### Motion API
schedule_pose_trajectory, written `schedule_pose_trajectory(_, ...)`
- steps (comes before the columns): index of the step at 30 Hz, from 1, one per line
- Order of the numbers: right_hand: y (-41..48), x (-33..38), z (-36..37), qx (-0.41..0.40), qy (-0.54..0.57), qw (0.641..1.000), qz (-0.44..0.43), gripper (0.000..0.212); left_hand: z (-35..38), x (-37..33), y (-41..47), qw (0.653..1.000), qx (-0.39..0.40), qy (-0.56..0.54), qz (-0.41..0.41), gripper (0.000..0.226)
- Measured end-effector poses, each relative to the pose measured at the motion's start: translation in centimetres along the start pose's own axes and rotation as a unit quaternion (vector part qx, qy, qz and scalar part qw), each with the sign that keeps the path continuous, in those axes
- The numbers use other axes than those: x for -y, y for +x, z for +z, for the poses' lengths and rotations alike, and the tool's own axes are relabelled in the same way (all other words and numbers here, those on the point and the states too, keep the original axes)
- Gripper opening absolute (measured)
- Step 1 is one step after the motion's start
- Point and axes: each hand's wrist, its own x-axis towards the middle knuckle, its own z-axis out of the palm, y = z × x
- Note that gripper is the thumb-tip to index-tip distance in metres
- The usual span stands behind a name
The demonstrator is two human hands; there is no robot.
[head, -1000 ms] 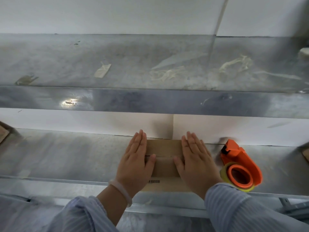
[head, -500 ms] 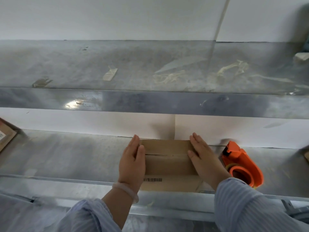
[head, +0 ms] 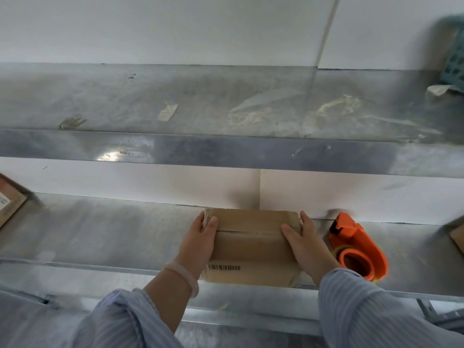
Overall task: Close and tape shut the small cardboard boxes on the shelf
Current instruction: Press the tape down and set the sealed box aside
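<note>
A small brown cardboard box (head: 251, 244) lies on the lower metal shelf (head: 113, 237), flaps closed, with a seam across its top and a barcode near its front edge. My left hand (head: 198, 242) presses against the box's left side, thumb lying on the top. My right hand (head: 305, 243) presses against the right side, its thumb also on top. The fingers of both hands look straight along the sides. An orange tape dispenser (head: 356, 249) stands on the shelf just right of my right hand.
An upper metal shelf (head: 226, 151) with scraps of old tape overhangs the work area. Part of another cardboard box (head: 10, 199) shows at the far left and a cardboard edge (head: 458, 237) at the far right. A teal basket (head: 452, 54) sits on the upper shelf's right end.
Both hands slid off the top of the box outward to its left and right sides. The view tilted up slightly, and the dispenser stayed put.
</note>
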Motion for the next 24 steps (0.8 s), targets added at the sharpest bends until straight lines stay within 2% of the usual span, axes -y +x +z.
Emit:
schedule_pose_trajectory(3, -0.9, 0.3, -0.4, 0.006, 0.001, 1.000, -0.016, 0.049, -0.6, -0.4, -0.9, 0.998, 0.053, -0.001, 0.027, 0.054)
schedule_pose_trajectory(6, -1.7, 0.7, -1.0, -0.007, 0.018, 0.999, -0.030, 0.044, -1.3, -0.3, -2.1, 0.991, 0.106, -0.023, 0.083, 0.053)
schedule_pose_trajectory(11, -3.0, 0.5, -2.1, 0.006, 0.048, 0.999, -0.024, 0.048, -3.2, 1.0, -3.3, 0.986, 0.084, -0.031, 0.140, 0.097)
schedule_pose_trajectory(16, -3.5, 0.3, -3.0, 0.017, 0.063, 0.998, -0.010, 0.049, -4.5, 1.1, -4.4, 0.961, 0.112, 0.075, 0.242, 0.115)
schedule_pose_trajectory(18, -3.5, 0.5, -3.3, 0.029, 0.072, 0.997, -0.005, 0.048, -4.9, 0.8, -4.6, 0.949, 0.124, 0.127, 0.262, 0.118)
schedule_pose_trajectory(21, -3.5, 0.8, -3.5, 0.047, 0.066, 0.997, -0.013, 0.046, -5.0, 0.6, -4.9, 0.939, 0.138, 0.145, 0.280, 0.119)
schedule_pose_trajectory(24, -3.5, 1.5, -3.2, 0.058, 0.048, 0.997, -0.034, 0.047, -5.0, 0.9, -5.6, 0.938, 0.114, 0.152, 0.289, 0.109)
